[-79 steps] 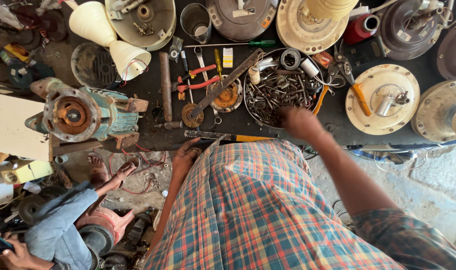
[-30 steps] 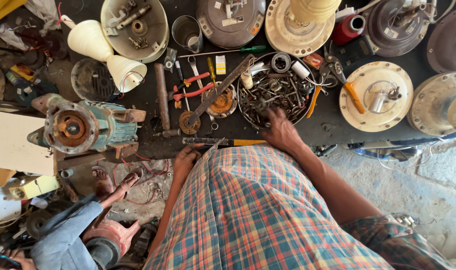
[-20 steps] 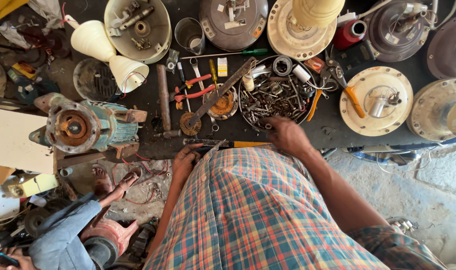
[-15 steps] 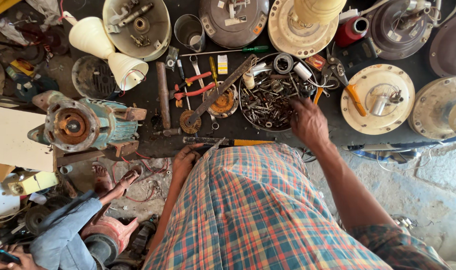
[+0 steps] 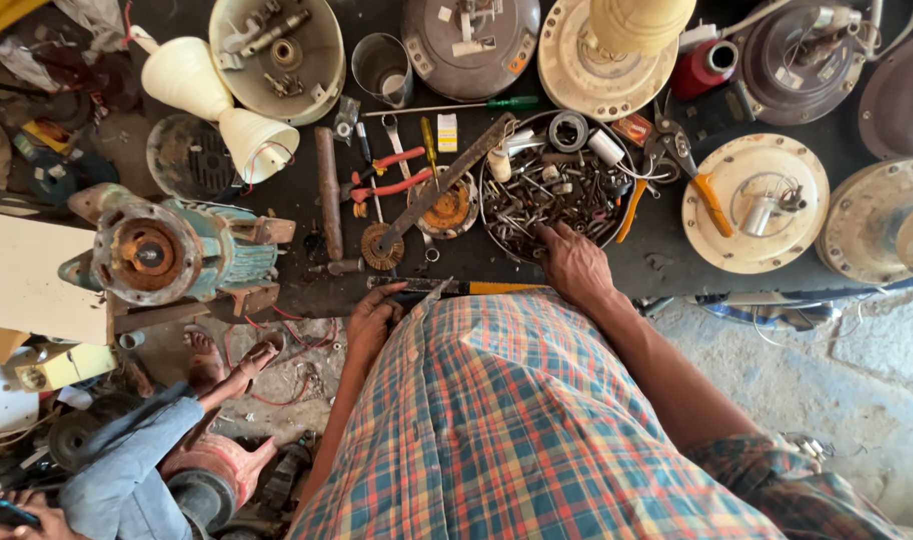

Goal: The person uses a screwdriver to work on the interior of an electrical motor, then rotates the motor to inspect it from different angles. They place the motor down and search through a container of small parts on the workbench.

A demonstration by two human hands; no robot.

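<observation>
My right hand (image 5: 574, 265) reaches over the near rim of a round metal dish (image 5: 496, 235) filled with screws, bolts and small parts. Its fingertips lie among the parts; whether they pinch one is hidden. My left hand (image 5: 371, 320) rests with curled fingers on the front edge of the dark workbench (image 5: 306, 270), touching the dark end of a yellow-handled tool (image 5: 481, 288) that lies along that edge. My checked shirt fills the lower middle of the view.
A rusty blue-green motor (image 5: 166, 250) stands at the left. Red-handled pliers (image 5: 391, 175), a long file (image 5: 446, 180), a green screwdriver (image 5: 476, 104) and several round fan housings (image 5: 756, 205) crowd the bench. Another person's sandalled foot (image 5: 246, 360) and jeans are at lower left.
My right hand moved from the bench in front of the dish up to its right rim, then left into its near side. My left hand stayed at the bench edge.
</observation>
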